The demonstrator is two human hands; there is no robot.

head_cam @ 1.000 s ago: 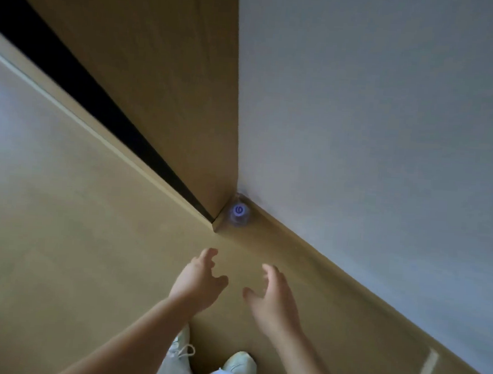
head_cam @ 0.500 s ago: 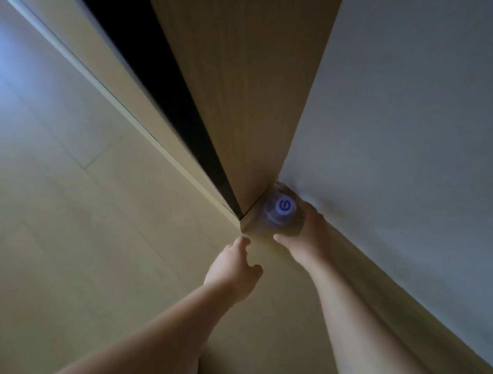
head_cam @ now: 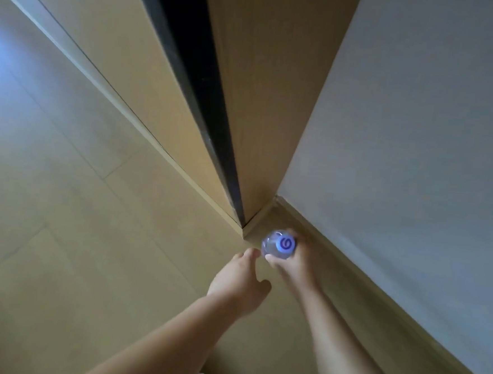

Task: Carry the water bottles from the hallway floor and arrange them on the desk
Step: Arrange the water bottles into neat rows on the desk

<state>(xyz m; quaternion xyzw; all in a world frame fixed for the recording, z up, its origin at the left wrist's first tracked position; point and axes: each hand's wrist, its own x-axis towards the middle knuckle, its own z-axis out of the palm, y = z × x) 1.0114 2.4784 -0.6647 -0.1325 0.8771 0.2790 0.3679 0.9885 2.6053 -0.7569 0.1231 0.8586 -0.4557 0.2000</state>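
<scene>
Now the right hand (head_cam: 291, 264) had its fingers wrapped around the water bottle (head_cam: 279, 245), and the bottle had come away from the corner where the wooden door frame (head_cam: 261, 129) meets the grey wall (head_cam: 417, 140). A moment before it sat tucked right in that corner. It looked lifted a little over the floor (head_cam: 61, 232), but I could not be sure. The left hand (head_cam: 237, 285) reached in close, fingers loose, its tips just beside the bottle and holding nothing. So the pick-up looked done, and the walk to the desk came next.
</scene>
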